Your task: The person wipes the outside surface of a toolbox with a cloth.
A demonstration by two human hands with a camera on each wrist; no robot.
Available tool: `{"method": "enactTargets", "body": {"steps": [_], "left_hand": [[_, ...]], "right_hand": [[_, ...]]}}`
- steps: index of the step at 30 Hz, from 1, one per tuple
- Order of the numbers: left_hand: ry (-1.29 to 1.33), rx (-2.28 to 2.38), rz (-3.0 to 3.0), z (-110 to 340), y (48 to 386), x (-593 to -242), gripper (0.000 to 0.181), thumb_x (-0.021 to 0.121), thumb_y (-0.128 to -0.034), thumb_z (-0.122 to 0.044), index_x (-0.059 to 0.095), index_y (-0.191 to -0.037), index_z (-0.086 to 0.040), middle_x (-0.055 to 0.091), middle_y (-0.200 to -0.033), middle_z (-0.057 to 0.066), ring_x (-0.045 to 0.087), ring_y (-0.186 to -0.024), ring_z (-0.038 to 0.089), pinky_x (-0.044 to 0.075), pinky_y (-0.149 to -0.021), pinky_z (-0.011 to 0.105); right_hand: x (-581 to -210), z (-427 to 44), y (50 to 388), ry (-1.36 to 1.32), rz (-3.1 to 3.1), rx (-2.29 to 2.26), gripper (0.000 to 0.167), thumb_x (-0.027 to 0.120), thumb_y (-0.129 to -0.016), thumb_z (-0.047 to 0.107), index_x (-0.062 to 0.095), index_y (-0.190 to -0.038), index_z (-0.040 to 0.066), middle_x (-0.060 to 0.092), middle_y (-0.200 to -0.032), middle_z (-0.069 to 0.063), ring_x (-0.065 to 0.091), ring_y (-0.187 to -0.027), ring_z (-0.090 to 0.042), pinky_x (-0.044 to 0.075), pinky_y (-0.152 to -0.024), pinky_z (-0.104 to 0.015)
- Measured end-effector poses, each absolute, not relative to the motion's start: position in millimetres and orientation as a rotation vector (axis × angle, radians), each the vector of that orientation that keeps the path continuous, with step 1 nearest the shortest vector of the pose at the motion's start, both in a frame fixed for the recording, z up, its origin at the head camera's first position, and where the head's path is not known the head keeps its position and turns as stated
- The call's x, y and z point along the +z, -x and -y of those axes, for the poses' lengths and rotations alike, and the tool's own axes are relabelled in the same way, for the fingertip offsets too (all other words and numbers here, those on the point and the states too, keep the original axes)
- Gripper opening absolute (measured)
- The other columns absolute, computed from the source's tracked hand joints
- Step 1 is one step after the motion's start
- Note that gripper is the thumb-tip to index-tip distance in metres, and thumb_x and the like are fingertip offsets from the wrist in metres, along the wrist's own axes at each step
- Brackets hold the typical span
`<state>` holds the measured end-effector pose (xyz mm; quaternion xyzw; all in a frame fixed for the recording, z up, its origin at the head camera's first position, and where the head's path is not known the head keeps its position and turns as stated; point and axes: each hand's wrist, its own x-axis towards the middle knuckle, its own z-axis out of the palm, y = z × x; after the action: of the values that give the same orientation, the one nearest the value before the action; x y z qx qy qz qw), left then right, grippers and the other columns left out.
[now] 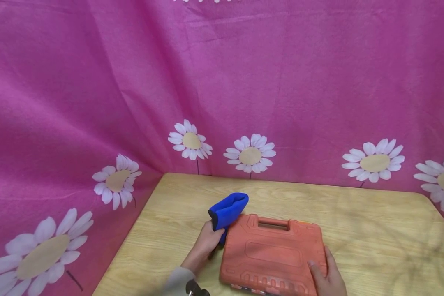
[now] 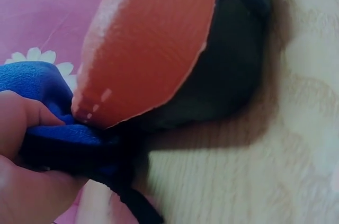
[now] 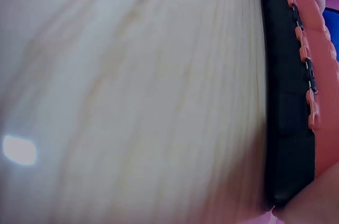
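A hard orange carrying case [image 1: 274, 251] with a handle slot along its far edge lies on the table, lid upward. Its lower half is black, as the side of the case [image 3: 288, 107] shows in the right wrist view. My left hand [image 1: 206, 239] pinches a folded blue cloth [image 1: 227, 210] with dark edging, at the case's left side. In the left wrist view, the thumb lies over the cloth [image 2: 37, 82], close against the case's corner. My right hand [image 1: 330, 274] grips the case's right side, thumb on the lid; its other fingers are partly hidden.
The light wood-grain table [image 1: 385, 230] extends to the right of the case and behind it. A pink curtain [image 1: 299, 82] with white daisies hangs along the table's back and left edges. Latches [image 3: 310, 75] line the case's near side.
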<state>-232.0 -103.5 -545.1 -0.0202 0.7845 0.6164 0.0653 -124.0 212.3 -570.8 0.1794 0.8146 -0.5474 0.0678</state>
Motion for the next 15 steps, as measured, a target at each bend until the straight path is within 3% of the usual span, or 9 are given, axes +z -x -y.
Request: {"method": "enactTargets", "body": {"steps": [3,10,15], "left_hand": [[0.048,1.871,-2.357,104.6,231.7,-544.3,0.049,0.054,-0.0892,0.007,0.046,-0.137,0.017,0.056,-0.132,0.029,0.052,-0.124,0.041,0.038,-0.107,0.059],[0.074,1.875,-2.288,106.9,229.8,-542.6,0.053,0.054,-0.0914,0.006,0.039,-0.142,0.016,0.05,-0.138,0.031,0.046,-0.13,0.045,0.034,-0.109,0.061],[0.065,1.886,-2.25,108.6,227.8,-542.2,0.055,0.053,-0.0903,0.008,0.037,-0.143,0.016,0.049,-0.139,0.031,0.046,-0.131,0.045,0.033,-0.11,0.061]], "right_hand": [[-570.1,-212.1,124.4,-0.54,-2.461,-1.641,0.097,0.048,-0.099,0.057,-0.006,-0.157,0.001,0.024,-0.15,-0.04,0.039,-0.13,-0.049,0.032,-0.109,-0.062],[-571.9,-213.6,125.5,-0.561,-2.446,-1.599,0.115,0.045,-0.089,0.077,-0.008,-0.156,0.0,0.019,-0.15,-0.041,0.036,-0.131,-0.054,0.029,-0.109,-0.066],[-571.9,-213.0,124.6,-0.544,-2.462,-1.611,0.109,0.045,-0.092,0.071,-0.007,-0.156,0.0,0.022,-0.15,-0.041,0.036,-0.131,-0.052,0.029,-0.109,-0.064]]}}
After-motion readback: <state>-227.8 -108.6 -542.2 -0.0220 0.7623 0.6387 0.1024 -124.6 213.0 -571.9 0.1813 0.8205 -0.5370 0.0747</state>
